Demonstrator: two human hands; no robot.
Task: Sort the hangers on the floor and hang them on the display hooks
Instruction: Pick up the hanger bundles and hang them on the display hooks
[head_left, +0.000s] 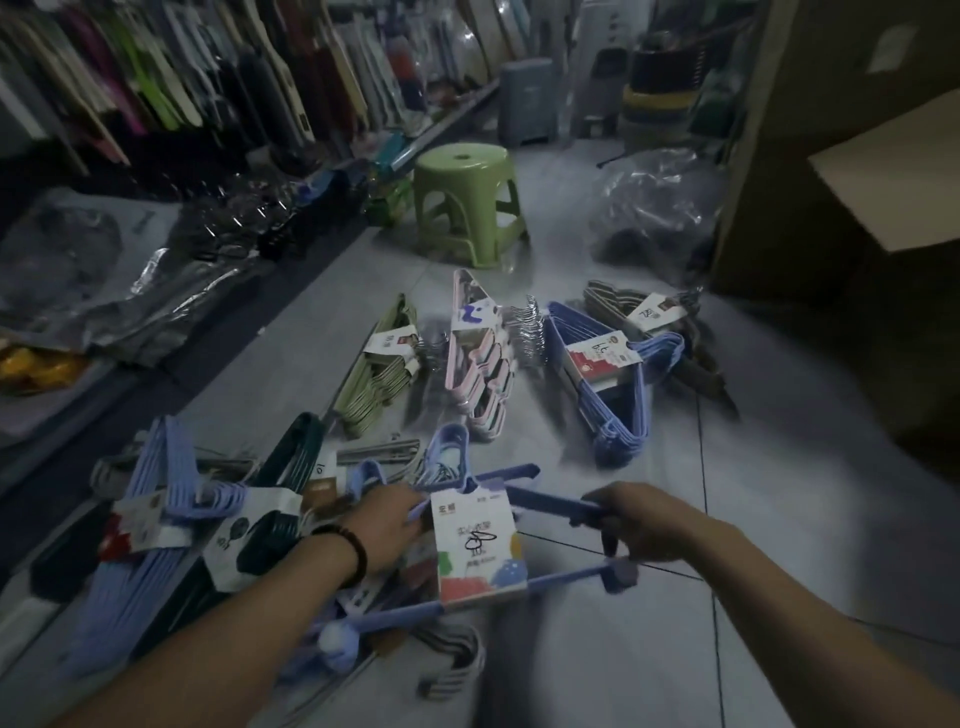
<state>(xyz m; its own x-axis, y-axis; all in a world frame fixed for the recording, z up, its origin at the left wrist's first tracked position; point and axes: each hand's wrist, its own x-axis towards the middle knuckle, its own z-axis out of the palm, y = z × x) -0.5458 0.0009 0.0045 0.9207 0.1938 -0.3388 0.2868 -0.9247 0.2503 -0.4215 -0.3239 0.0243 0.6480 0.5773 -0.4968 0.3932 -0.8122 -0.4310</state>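
A bundle of blue hangers with a white paper label (475, 545) is lifted just above the floor in front of me. My left hand (387, 525), with a dark bead bracelet on its wrist, grips the bundle near its hook end. My right hand (636, 522) is closed around the bundle's right shoulder. Further out on the grey tiles lie sorted bundles: green hangers (379, 369), pink hangers (480, 358), blue hangers (608, 379) and brownish hangers (649, 317). A mixed pile of blue and dark green hangers (208, 525) lies at my left.
A green plastic stool (467, 202) stands beyond the bundles. A clear plastic bag (654, 208) sits to its right. Cardboard boxes (852, 208) rise along the right side. Shelves with hanging goods (208, 78) and bagged stock (104, 286) line the left. A grey bin (524, 98) stands at the back.
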